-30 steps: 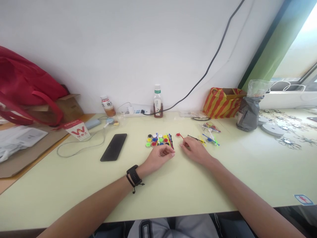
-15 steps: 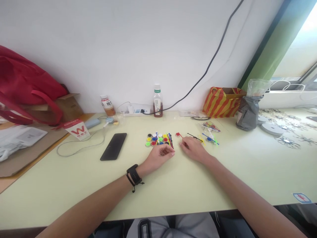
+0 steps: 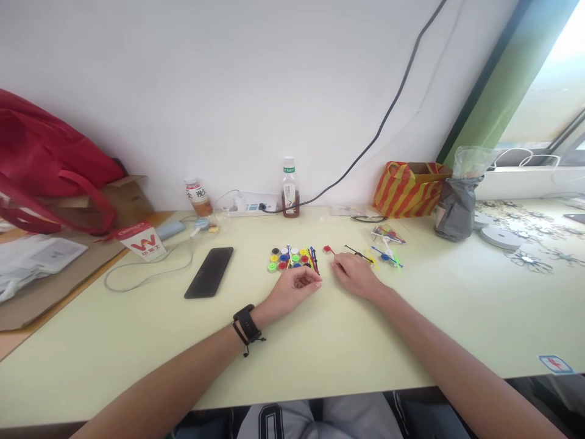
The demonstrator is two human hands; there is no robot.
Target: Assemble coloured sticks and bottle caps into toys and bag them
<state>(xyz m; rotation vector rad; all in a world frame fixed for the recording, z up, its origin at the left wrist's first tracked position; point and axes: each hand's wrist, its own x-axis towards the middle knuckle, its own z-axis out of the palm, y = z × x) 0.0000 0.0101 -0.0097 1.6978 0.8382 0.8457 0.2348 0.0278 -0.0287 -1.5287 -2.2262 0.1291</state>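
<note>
My left hand (image 3: 295,288) rests on the table with its fingers curled toward the thumb, and nothing shows in it. Just beyond it sit several coloured round discs (image 3: 283,258) in rows, with thin arrow-shaped pointers (image 3: 313,258) lying alongside. My right hand (image 3: 354,274) lies on the table with its fingers folded under; whatever they may hold is hidden. By its fingertips is a red disc (image 3: 326,249) with a red pointer. Behind the knuckles lie a black pointer (image 3: 358,253) and a yellow piece (image 3: 375,263). A blue pointer (image 3: 384,255) crosses a green one farther right.
A black phone (image 3: 209,272) lies left of my left hand. Along the wall stand a tea bottle (image 3: 290,189), a power strip (image 3: 253,204) and a striped bag (image 3: 406,192). A small plastic bag of coloured pieces (image 3: 387,234) lies behind. White discs (image 3: 500,238) are at right.
The view has shifted very slightly. Both hands keep the same place and pose, and the discs and pointers have not visibly moved.
</note>
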